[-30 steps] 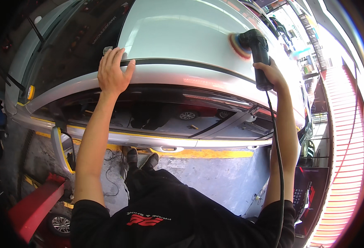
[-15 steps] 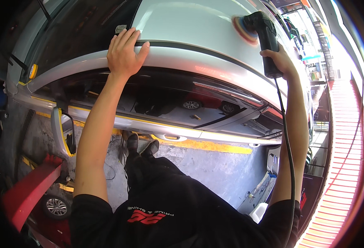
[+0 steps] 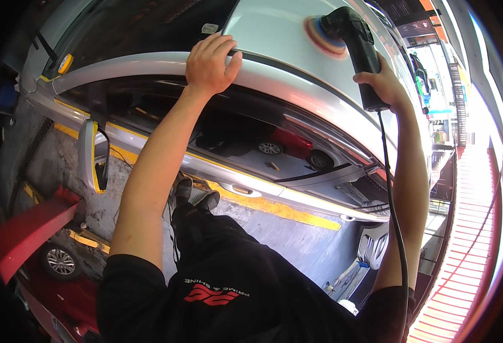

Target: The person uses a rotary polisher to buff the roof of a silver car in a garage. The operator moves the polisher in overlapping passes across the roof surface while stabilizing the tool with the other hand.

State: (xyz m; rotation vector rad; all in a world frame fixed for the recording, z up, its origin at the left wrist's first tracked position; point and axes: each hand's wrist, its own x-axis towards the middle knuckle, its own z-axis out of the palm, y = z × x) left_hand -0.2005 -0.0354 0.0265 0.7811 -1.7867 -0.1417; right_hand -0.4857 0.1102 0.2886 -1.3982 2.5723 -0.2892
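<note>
My right hand (image 3: 385, 84) is closed around the black body of a corded polisher (image 3: 361, 67) at the upper right. Its round polishing pad (image 3: 324, 39), blurred at the rim, lies against the silver car's roof (image 3: 280, 28). The cord (image 3: 393, 188) hangs down along my right forearm. My left hand (image 3: 210, 66) holds nothing; it rests on the roof edge beside the top corner of the dark windshield (image 3: 148, 34), fingers extended and thumb apart.
Yellow masking tape edges the side mirror (image 3: 98, 157) and the window line. A yellow tape roll (image 3: 65, 64) sits near the windshield base. At lower left are a red panel (image 3: 34, 234) and a wheel (image 3: 61, 260). Floor (image 3: 274, 240) lies below the car's side.
The view has tilted, so the car appears shifted right. The polisher has moved left across the roof, nearer the windshield. My left hand stays at about the same roof corner.
</note>
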